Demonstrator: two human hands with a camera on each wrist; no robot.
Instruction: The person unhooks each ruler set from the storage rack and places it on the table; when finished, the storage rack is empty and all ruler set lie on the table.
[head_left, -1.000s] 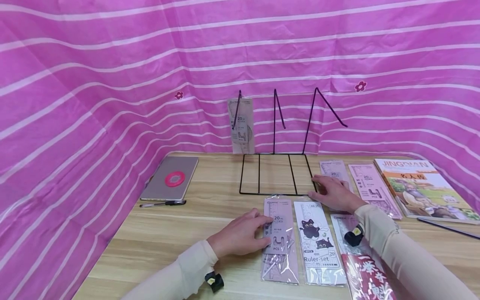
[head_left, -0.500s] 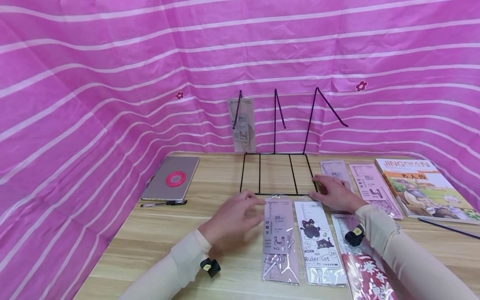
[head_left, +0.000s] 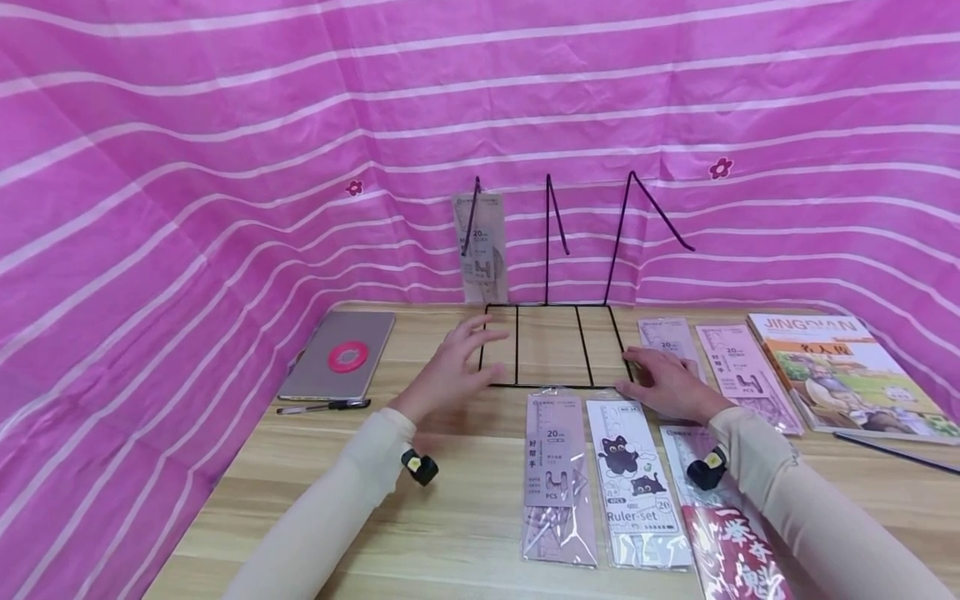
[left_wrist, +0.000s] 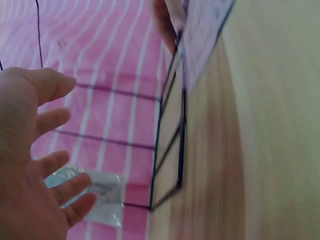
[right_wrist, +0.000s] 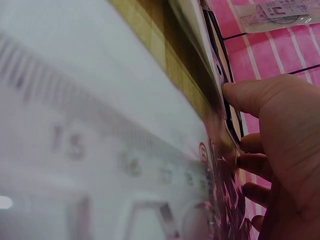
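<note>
A black wire display rack (head_left: 517, 350) stands at the back, with three upright hooks. One ruler-set packet (head_left: 484, 268) hangs from its left hook. My left hand (head_left: 450, 373) hovers over the rack's left front corner, fingers spread, holding nothing. My right hand (head_left: 670, 385) rests at the rack's right edge, its fingers and thumb loosely bent around nothing that I can make out; it partly covers a purple ruler packet (head_left: 665, 334). In front of the rack lie a pink ruler packet (head_left: 555, 446) and a white cat-print ruler set (head_left: 637, 467).
Further right are another pink ruler packet (head_left: 742, 367) and a magazine (head_left: 851, 375). A red-printed packet (head_left: 727, 542) lies under the right forearm. At left lies a grey notebook (head_left: 315, 342) bearing a pink round object (head_left: 348, 357), with a pen (head_left: 322, 407) beside it.
My left hand has lifted off the front pink ruler packet and moved forward and left to the rack's left front corner. The right hand stays in place.
</note>
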